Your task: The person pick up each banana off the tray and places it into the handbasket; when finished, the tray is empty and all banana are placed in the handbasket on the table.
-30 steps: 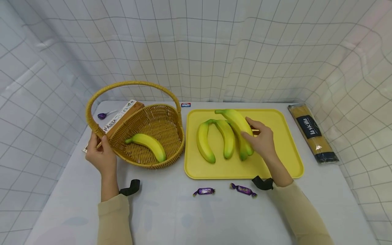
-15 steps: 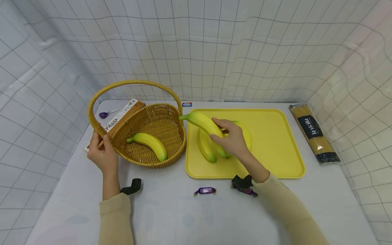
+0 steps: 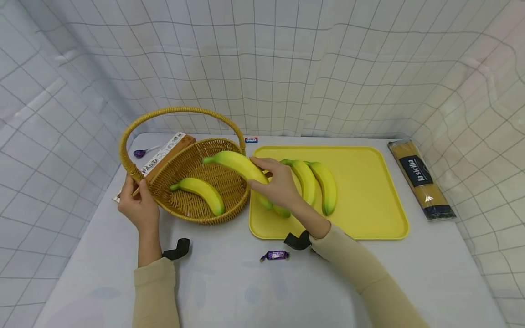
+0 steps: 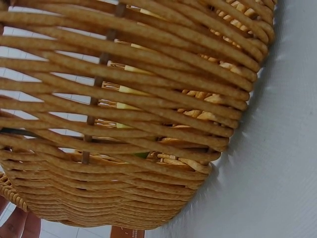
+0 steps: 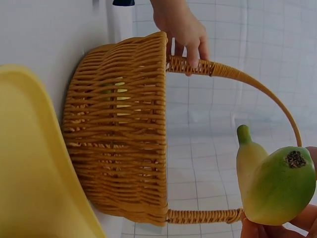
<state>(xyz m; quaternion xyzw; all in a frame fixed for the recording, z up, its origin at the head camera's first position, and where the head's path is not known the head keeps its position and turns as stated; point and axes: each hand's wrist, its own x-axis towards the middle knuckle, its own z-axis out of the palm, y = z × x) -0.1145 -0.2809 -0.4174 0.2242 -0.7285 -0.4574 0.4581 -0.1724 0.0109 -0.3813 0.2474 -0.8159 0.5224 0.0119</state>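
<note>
A wicker basket (image 3: 196,220) stands on the left of the table with one banana (image 3: 201,191) lying in it. My left hand (image 3: 140,207) grips the foot of its tall handle (image 3: 180,110), on the left rim. In my right hand (image 3: 279,182) a second banana (image 3: 235,162) is held up, pinched between thumb and fingers, its stem end over the basket's right side. In the right wrist view the held banana (image 5: 280,191) shows its green blossom end. Several more bananas (image 3: 326,187) lie on the yellow tray (image 3: 369,196), one mostly hidden under my right hand.
A pasta box (image 3: 168,155) and a purple lollipop (image 3: 140,153) lie behind the basket. Right of the tray is a spaghetti pack (image 3: 421,178). A purple wrapped candy (image 3: 275,255) lies in front; another is mostly covered by my right arm. A small red-blue packet (image 3: 251,140) lies at the back.
My right hand has carried the banana leftward from above the tray to the basket's right rim. The left hand keeps its grip on the handle.
</note>
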